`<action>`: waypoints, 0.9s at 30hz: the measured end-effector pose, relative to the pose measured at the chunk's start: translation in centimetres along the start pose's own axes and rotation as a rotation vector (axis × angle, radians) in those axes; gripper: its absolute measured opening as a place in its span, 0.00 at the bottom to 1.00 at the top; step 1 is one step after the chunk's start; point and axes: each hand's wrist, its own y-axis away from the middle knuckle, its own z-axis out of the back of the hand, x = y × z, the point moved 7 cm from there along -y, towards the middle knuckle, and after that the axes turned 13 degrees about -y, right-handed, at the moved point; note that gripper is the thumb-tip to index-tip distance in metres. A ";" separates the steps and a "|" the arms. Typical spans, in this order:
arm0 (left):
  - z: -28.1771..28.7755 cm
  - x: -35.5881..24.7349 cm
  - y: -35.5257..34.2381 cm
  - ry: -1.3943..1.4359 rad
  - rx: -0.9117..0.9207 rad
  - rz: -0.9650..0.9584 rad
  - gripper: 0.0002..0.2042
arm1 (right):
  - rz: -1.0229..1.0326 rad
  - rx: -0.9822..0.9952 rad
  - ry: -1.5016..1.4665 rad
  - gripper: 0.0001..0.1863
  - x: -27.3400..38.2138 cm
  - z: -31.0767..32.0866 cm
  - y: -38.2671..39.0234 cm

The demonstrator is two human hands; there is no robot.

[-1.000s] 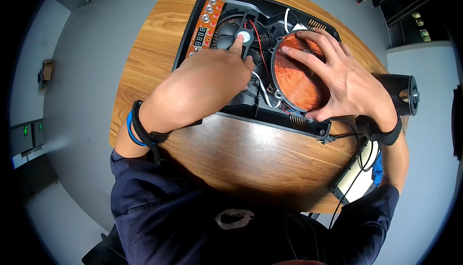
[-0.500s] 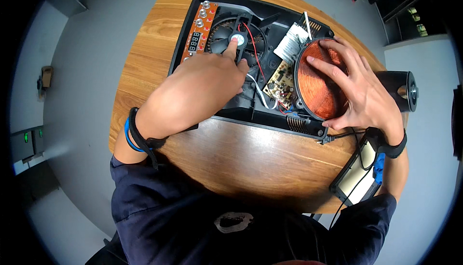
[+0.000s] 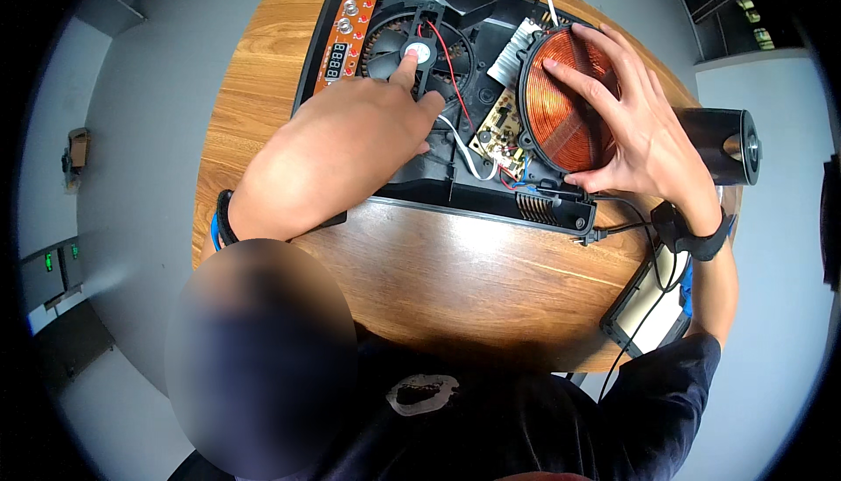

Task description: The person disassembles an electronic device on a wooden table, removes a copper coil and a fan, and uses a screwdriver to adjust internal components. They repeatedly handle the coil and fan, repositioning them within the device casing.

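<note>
Nearest me, past the dark shirt (image 3: 517, 420), the left hand (image 3: 377, 117) is half folded, its index finger straight and resting on the hub of the fan (image 3: 384, 62); I can't tell whether the tucked fingers hold anything. The right hand (image 3: 632, 122) is spread wide, gripping the round copper coil (image 3: 554, 122) with the thumb at its lower rim and the fingers across its face. The coil sits over the right part of the open black casing (image 3: 477, 202), with a circuit board (image 3: 501, 135) and a silvery heat sink (image 3: 511, 56) showing beside it. An orange display strip (image 3: 349, 36) runs along the casing's left end.

All this is on a wood-grain bench (image 3: 438, 279). At its right stand a black cylinder (image 3: 714, 144) and, closer in, a cream panel (image 3: 650, 310) in a dark frame. Beyond lie the grey floor (image 3: 149, 157) and a small brown box (image 3: 80, 148).
</note>
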 end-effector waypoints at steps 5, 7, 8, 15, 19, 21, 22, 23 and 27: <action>1.6 -1.0 0.1 -0.096 -0.328 -0.115 0.21 | -0.004 -0.007 0.012 0.72 0.0 0.2 0.8; 1.4 -1.2 0.0 -0.081 -0.382 -0.144 0.25 | -0.037 0.004 -0.007 0.72 0.2 0.5 1.5; 1.1 -1.4 0.0 -0.082 -0.381 -0.156 0.27 | -0.049 0.014 -0.001 0.72 0.4 0.5 1.9; -0.3 -2.3 -0.7 -0.040 -0.316 -0.212 0.30 | -0.111 0.103 -0.039 0.79 1.6 0.5 4.0; 0.9 -2.5 -1.1 -0.036 -0.390 -0.236 0.25 | -0.143 0.127 0.015 0.79 1.7 0.5 4.7; 1.4 -2.5 -1.3 -0.024 -0.370 -0.236 0.21 | -0.153 0.128 0.010 0.80 1.6 0.5 5.0; 1.4 -2.3 -1.4 -0.021 -0.325 -0.212 0.22 | -0.149 0.130 0.026 0.80 1.6 0.5 5.1; 1.4 -2.2 -1.5 -0.019 -0.281 -0.188 0.23 | -0.155 0.134 0.011 0.81 1.6 0.4 5.1; 2.2 -2.4 -1.3 -0.065 -0.265 -0.150 0.22 | -0.174 0.155 0.004 0.82 1.3 -0.1 5.2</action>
